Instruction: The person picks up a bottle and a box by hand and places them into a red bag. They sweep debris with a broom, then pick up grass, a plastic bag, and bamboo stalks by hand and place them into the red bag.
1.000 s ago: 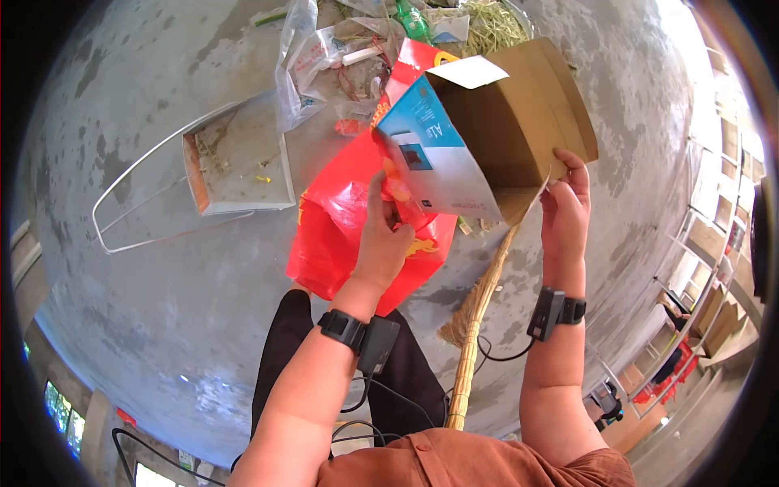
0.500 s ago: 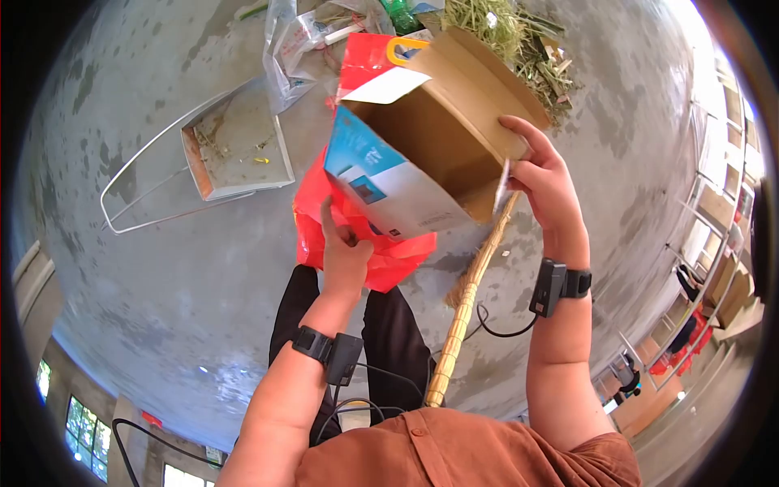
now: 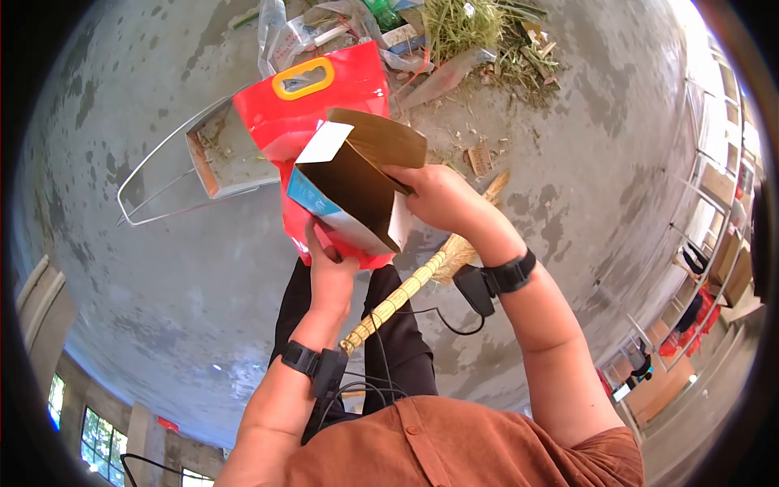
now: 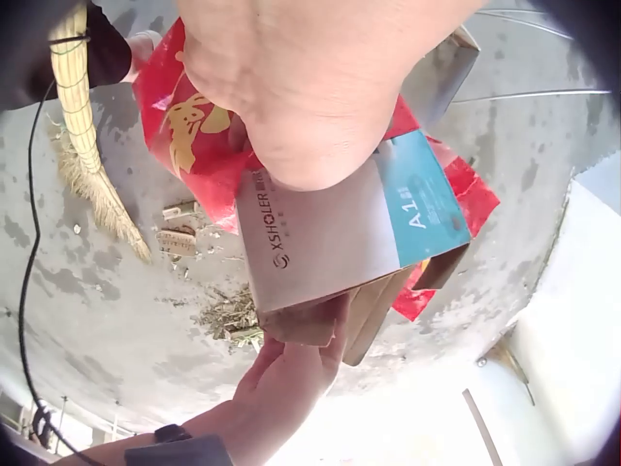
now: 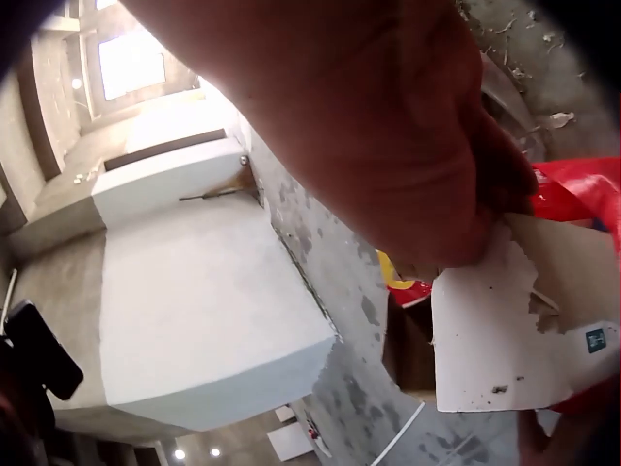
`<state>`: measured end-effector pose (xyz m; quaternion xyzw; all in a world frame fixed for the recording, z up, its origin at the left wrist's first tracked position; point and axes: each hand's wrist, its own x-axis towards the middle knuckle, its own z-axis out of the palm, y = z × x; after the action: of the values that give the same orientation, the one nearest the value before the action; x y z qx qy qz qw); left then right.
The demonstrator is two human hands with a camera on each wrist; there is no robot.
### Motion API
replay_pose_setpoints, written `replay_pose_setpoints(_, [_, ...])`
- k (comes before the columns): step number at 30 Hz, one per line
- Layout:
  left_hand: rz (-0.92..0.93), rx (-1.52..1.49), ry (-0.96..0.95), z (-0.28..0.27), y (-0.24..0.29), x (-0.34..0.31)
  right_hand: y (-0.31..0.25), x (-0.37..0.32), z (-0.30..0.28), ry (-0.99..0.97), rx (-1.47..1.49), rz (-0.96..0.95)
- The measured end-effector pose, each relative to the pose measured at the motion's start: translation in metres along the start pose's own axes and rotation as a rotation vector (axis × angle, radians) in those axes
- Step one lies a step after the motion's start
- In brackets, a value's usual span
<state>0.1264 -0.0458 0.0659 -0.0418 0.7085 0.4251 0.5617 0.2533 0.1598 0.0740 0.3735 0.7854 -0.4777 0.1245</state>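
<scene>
An open cardboard box [image 3: 357, 178], brown inside and white and blue outside, is tilted over a red plastic bag [image 3: 345, 89] with a yellow handle. My right hand [image 3: 450, 199] pinches the box's open edge by a flap; in the right wrist view that hand [image 5: 388, 136] is over a torn white flap [image 5: 485, 340]. My left hand [image 3: 329, 280] grips the red bag at the box's lower side, thumb and fingers partly hidden. The left wrist view shows the printed side of the box [image 4: 325, 228] against the left hand [image 4: 310, 87].
A straw broom [image 3: 406, 288] lies across by the legs. A metal dustpan [image 3: 235, 154] with a wire handle sits on the left. Clear plastic, a green bottle [image 3: 381, 12] and dry straw [image 3: 462, 32] are at the top. Railings [image 3: 706, 203] stand far right.
The box and right hand have moved left and closer to the left hand. More of the red bag, with its yellow handle, now shows above the box. The broom has shifted.
</scene>
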Motion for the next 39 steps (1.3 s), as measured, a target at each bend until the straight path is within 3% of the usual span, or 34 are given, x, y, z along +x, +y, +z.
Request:
replay_pose_setpoints(3, [0.007, 0.024, 0.002, -0.003, -0.007, -0.012, -0.005, 0.002, 0.016, -0.158, -0.164, 0.033])
replay_pose_setpoints(6, [-0.038, -0.021, 0.050, -0.016, -0.012, -0.020, -0.024, -0.004, 0.022, -0.266, -0.410, -0.051])
replay_pose_setpoints(10, [-0.123, -0.110, 0.106, -0.032, -0.008, -0.021, -0.023, -0.014, 0.015, -0.271, -0.566, -0.175])
replay_pose_setpoints(12, [-0.088, -0.063, 0.069, -0.033, -0.011, -0.021, -0.023, -0.025, 0.018, -0.239, -0.788, -0.243])
replay_pose_setpoints(14, [-0.009, 0.025, -0.015, -0.028, -0.014, -0.020, -0.017, -0.028, 0.040, -0.190, -0.807, -0.224])
replay_pose_setpoints(16, [-0.030, 0.058, 0.001, -0.025, -0.013, -0.023, -0.018, -0.021, 0.060, -0.354, -0.844, -0.183])
replay_pose_setpoints(20, [-0.043, 0.085, 0.040, -0.039, -0.017, -0.019, -0.026, -0.007, 0.092, -0.423, -0.793, -0.162])
replay_pose_setpoints(22, [-0.060, 0.115, 0.035, -0.045, -0.020, -0.020, -0.039, -0.003, 0.088, -0.507, -0.749, -0.063])
replay_pose_setpoints(24, [-0.074, 0.004, 0.069, -0.043, -0.021, -0.019, -0.027, -0.001, 0.097, -0.508, -0.779, -0.043])
replay_pose_setpoints(26, [-0.061, -0.034, 0.075, -0.041, -0.011, -0.015, 0.004, 0.003, 0.109, -0.315, -0.766, -0.025])
replay_pose_setpoints(28, [-0.049, -0.062, 0.087, -0.043, 0.003, -0.005, 0.014, -0.001, 0.083, -0.103, -0.742, -0.020])
replay_pose_setpoints(30, [0.067, -0.095, 0.045, -0.040, 0.019, 0.014, 0.027, -0.008, 0.041, -0.051, -0.696, -0.080])
replay_pose_setpoints(32, [0.073, -0.065, -0.005, -0.026, 0.037, 0.025, 0.027, -0.013, 0.005, -0.031, -0.409, 0.033])
replay_pose_setpoints(33, [0.091, -0.066, -0.075, -0.016, 0.044, 0.029, 0.028, -0.017, -0.001, -0.026, -0.405, 0.035])
replay_pose_setpoints(34, [0.110, -0.068, -0.147, -0.007, 0.049, 0.033, 0.029, -0.021, -0.006, 0.078, -0.298, 0.020])
replay_pose_setpoints(35, [0.117, -0.023, -0.141, 0.000, 0.049, 0.036, 0.030, -0.024, -0.008, 0.181, -0.192, 0.005])
replay_pose_setpoints(39, [0.159, 0.036, -0.068, 0.023, 0.035, 0.059, 0.036, -0.038, 0.034, 0.295, -0.020, -0.113])
